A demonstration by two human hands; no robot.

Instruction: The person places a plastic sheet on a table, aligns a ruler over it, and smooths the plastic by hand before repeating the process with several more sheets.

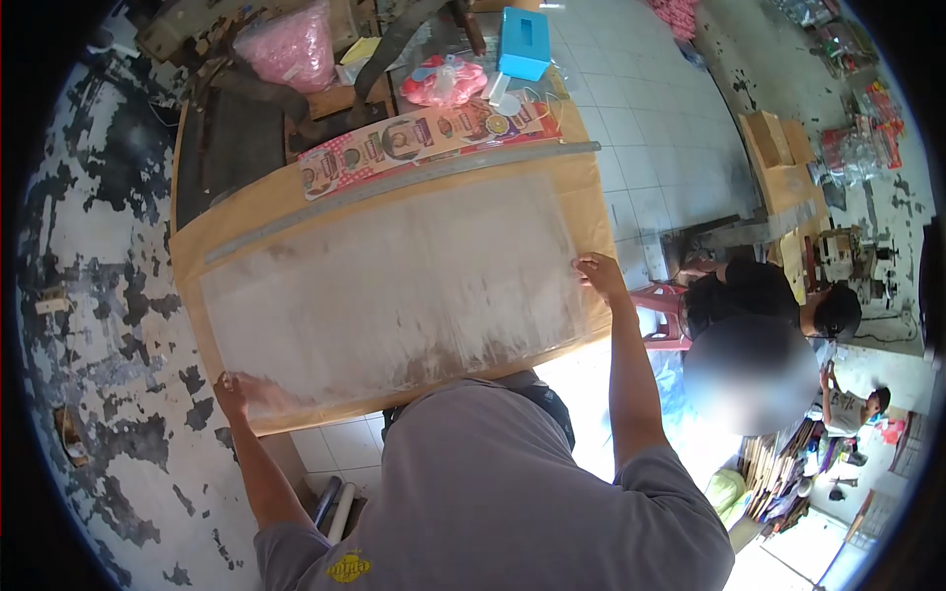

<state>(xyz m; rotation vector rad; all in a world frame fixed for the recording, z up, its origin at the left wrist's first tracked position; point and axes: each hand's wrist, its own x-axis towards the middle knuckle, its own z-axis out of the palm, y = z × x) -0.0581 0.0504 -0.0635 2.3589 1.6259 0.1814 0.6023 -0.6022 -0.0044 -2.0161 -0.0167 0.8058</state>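
A large rectangular translucent sheet (394, 276) lies flat on a table covered in brown paper (581, 187). At the sheet's lower left corner is my left hand (233, 395), its fingers pressed together at the edge. My right hand (597, 275) is at the right edge, thumb and fingers in a pinch on the sheet's border. Brownish marks show along the near side of the sheet. Beyond its far edge a long metal ruler (394, 187) lies across the paper.
Behind the ruler are a printed strip (414, 141), a pink bag (293, 49), a red and white plastic bundle (443, 81) and a blue box (524, 43). A person in black (749, 295) sits at the right near a red stool (662, 315); another person (845, 409) is farther off.
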